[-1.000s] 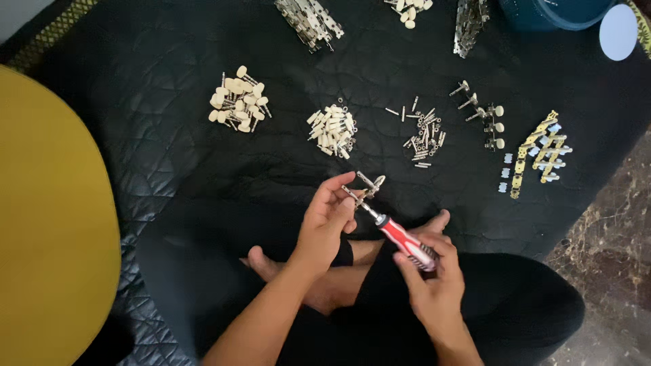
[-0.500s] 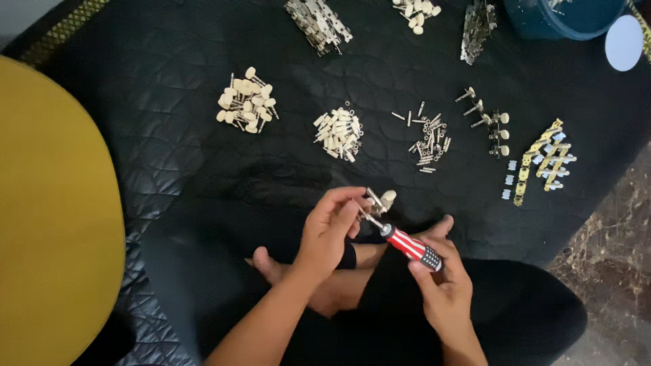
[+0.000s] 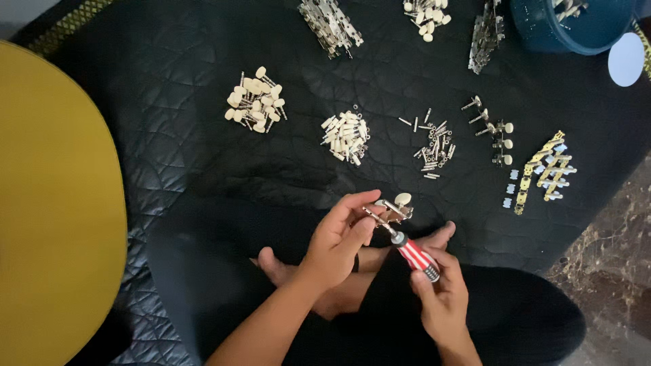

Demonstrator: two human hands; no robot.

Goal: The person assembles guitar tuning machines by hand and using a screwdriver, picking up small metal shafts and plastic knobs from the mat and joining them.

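Observation:
My left hand [image 3: 341, 237] pinches a small metal tuning peg assembly [image 3: 391, 207] with a cream knob, held above my crossed legs. My right hand [image 3: 441, 295] grips a screwdriver [image 3: 415, 255] with a red, white and striped handle; its tip touches the assembly from below right. Both hands sit close together over the black quilted mat [image 3: 169, 169].
On the mat lie piles of cream-knobbed pegs [image 3: 255, 100], cream small parts [image 3: 347, 135], little screws [image 3: 432, 148], assembled pegs [image 3: 495, 132] and gold plates [image 3: 546, 169]. Metal strips [image 3: 331, 24] and a blue bucket [image 3: 576, 27] are at the top. A yellow curved surface [image 3: 54, 210] fills the left.
The view has shifted slightly, so the piles sit a little lower and further right. My hands keep the same hold, with the assembly turned a little in my left fingers.

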